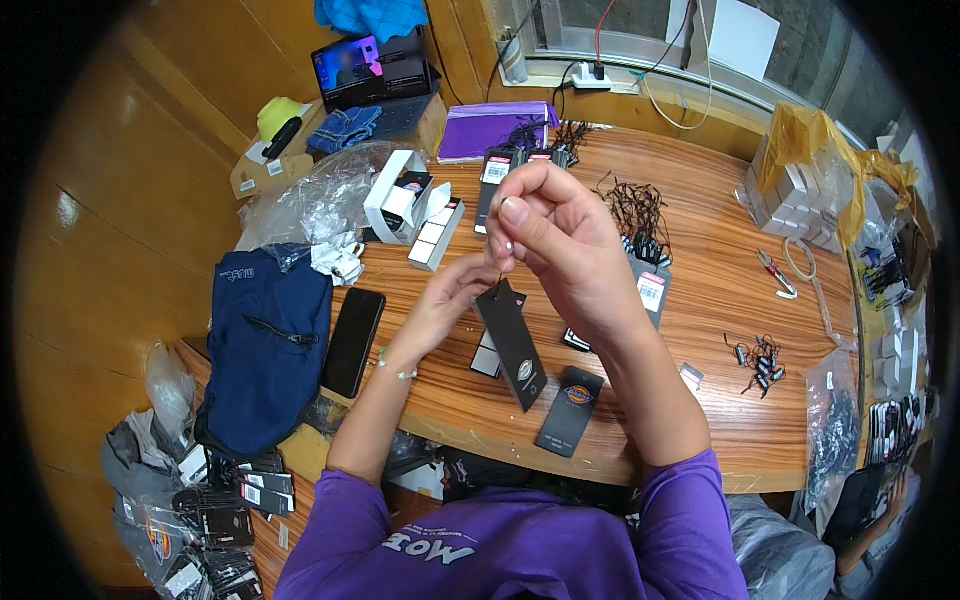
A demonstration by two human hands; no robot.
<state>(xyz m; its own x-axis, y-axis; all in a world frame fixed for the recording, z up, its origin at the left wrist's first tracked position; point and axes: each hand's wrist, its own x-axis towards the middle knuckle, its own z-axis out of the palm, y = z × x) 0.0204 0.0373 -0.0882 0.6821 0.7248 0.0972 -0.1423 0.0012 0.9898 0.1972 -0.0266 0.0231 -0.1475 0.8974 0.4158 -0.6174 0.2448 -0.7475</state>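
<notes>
A black hang tag dangles at a tilt above the table, in front of me. My left hand is closed at the tag's upper end, its fingertips partly hidden behind the tag and the other hand. Raised higher, my right hand pinches just above the tag's hole, seemingly on its thin string, which hardly shows. Under the hanging tag lie more tags with white labels, partly covered. Another black tag lies flat near the table's front edge, below my right wrist.
A stack of tags with black strings lies right of my right hand. Loose black string fasteners and snips lie farther right. On the left are a phone, a navy bag and a white box. Wrapped boxes stand back right.
</notes>
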